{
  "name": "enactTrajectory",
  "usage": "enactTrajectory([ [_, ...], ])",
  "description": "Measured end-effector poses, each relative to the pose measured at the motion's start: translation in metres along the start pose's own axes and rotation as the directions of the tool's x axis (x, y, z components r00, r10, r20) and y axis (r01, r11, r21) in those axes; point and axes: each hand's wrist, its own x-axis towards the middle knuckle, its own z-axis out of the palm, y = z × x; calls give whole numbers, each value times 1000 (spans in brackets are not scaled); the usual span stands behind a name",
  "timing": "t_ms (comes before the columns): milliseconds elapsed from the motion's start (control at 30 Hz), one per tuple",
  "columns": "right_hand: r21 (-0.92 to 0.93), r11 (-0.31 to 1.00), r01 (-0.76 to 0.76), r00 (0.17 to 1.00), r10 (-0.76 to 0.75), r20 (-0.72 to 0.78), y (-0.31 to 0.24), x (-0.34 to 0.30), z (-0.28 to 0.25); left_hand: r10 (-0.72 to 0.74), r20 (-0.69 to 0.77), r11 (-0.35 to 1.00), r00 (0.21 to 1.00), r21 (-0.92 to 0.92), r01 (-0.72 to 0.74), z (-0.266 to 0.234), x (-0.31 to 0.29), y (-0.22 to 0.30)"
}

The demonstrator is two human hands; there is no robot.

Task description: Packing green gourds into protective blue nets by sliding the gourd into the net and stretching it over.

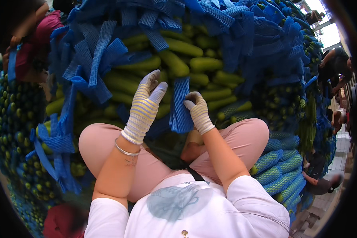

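My left hand [144, 106], in a striped knit glove, is raised left of a blue mesh sleeve [181, 109]. Its thumb and fingers are apart, with nothing between them. On the other side my right hand [199, 112], gloved alike, has curled fingers pinching the sleeve's right edge. The sleeve hangs flat in front of my lap. Just above its upper end lies a long green cucumber-like vegetable [174, 64]; whether its tip is inside the mesh I cannot tell. Several similar loose vegetables [206, 64] are heaped around and behind it.
Flat blue mesh sleeves [101, 53] lie over the heap at the back and left. Filled mesh sleeves [281, 168] are stacked beside my right knee. Other people sit or bend at the far left [39, 43] and along the right edge [337, 67].
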Motion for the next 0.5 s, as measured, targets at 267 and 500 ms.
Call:
enactTrajectory([
  [267,-113,894,433,894,-409,186,-71,-81,-35,-308,183,906,934,-242,347,-10,-10,-12],
  [500,-832,274,482,744,-630,223,-92,-83,-35,-182,156,983,971,-8,185,13,-31,-2],
])
